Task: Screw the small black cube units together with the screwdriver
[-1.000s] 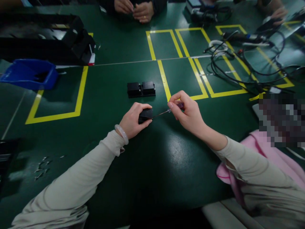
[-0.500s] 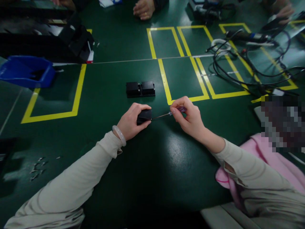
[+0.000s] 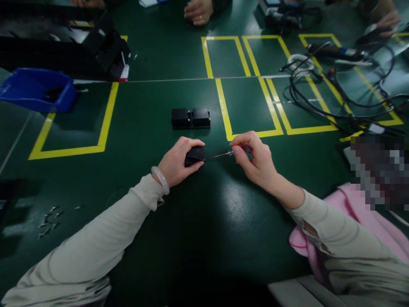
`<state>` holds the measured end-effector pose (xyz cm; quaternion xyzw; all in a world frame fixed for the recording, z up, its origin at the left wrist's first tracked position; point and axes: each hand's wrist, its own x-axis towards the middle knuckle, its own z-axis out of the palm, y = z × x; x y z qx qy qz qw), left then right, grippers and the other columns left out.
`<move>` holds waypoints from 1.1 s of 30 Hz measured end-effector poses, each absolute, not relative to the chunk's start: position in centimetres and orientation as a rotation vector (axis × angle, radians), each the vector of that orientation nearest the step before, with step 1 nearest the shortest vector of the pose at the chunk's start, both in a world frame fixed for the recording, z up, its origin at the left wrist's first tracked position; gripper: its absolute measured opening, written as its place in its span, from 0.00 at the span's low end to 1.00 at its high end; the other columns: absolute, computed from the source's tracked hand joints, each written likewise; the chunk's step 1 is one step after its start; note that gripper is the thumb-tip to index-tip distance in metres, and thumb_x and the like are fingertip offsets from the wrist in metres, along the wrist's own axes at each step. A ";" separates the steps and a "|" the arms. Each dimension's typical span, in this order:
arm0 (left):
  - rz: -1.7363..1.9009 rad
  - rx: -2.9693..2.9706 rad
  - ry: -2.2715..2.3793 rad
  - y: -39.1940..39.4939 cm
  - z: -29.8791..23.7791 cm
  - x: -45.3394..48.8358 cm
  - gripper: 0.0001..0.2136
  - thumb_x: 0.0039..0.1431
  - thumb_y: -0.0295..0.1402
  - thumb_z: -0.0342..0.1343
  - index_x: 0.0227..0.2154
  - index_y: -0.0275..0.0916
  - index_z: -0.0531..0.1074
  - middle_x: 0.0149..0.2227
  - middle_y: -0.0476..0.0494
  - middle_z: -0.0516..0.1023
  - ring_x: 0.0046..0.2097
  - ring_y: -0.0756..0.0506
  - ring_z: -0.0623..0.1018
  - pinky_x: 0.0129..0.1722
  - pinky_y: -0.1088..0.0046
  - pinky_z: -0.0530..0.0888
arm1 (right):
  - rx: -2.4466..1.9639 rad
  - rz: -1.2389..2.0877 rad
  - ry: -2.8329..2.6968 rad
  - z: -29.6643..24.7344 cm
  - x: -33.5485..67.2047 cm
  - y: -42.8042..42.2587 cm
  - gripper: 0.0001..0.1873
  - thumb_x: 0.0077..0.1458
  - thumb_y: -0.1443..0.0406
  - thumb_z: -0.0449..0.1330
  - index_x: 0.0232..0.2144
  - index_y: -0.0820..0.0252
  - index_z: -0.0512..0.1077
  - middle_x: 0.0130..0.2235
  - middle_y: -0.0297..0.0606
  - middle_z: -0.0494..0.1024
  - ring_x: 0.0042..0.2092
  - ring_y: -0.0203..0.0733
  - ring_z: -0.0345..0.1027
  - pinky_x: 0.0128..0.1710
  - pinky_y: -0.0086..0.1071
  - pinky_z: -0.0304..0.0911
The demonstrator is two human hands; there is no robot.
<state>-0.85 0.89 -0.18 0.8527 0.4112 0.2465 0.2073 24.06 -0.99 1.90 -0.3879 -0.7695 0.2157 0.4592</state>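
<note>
Foreground, left: a loose scatter of small silvery metal screws on the dark green surface; lay apparently unchanged over the last second. Foreground, right: soft pink cloth, beside the right sleeve.

Middle, left hand: half open, thumb and fingers bent around a small matt black rectangular block, which appears to rest on the surface, centre. Pale translucent bangle at the wrist.

Middle, right hand: nearly closed, thumb and forefinger pinching the purplish see-through handle of a slim, metal-shafted screwdriver; remaining fingers curled, partly hidden. Change: the shaft lies slightly flatter than a second ago, its tip remaining at the same near right corner of the block. Judgement: driver work at that corner is still under way; exact contact of the tip too small to confirm.

Just beyond: two black rectangular blocks on one black base, a paired unit, apart from both hands.

Farther, left: open blue plastic bin, overlapping a yellow tape outline; behind it, a long black housing.

Far edge: a co-worker's ringed hand now rests alone; a second ago two hands met there.
</note>
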 end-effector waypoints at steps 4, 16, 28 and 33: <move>0.691 2.373 1.143 0.8 -0.3 -0.8 0.18 0.61 0.32 0.59 0.53 0.40 0.65 0.51 0.42 0.72 0.53 0.41 0.74 0.55 0.59 0.72 | -0.970 0.571 -1.913 2.0 24.2 -0.9 0.08 0.67 0.61 0.54 0.35 0.56 0.66 0.29 0.29 0.71 0.24 0.28 0.63 0.26 0.25 0.59; 0.690 2.376 1.140 1.0 -0.2 -0.8 0.18 0.61 0.33 0.59 0.53 0.40 0.65 0.50 0.42 0.72 0.53 0.41 0.74 0.55 0.59 0.72 | -0.953 0.580 -1.926 1.9 24.2 -1.0 0.05 0.67 0.63 0.55 0.37 0.56 0.67 0.30 0.29 0.71 0.26 0.28 0.64 0.26 0.25 0.59; 0.687 2.380 1.145 0.8 -0.3 -0.9 0.18 0.61 0.33 0.59 0.53 0.40 0.65 0.50 0.42 0.72 0.53 0.41 0.74 0.54 0.60 0.72 | -0.937 0.571 -1.920 1.9 24.1 -1.1 0.03 0.66 0.64 0.56 0.38 0.57 0.68 0.32 0.29 0.72 0.26 0.26 0.64 0.27 0.24 0.60; 0.697 2.384 1.138 0.9 -0.3 -0.8 0.18 0.61 0.33 0.59 0.53 0.40 0.66 0.50 0.42 0.72 0.53 0.42 0.74 0.55 0.61 0.72 | -0.938 0.548 -1.896 1.8 24.0 -1.0 0.03 0.66 0.66 0.55 0.42 0.58 0.68 0.36 0.32 0.72 0.27 0.27 0.65 0.27 0.24 0.61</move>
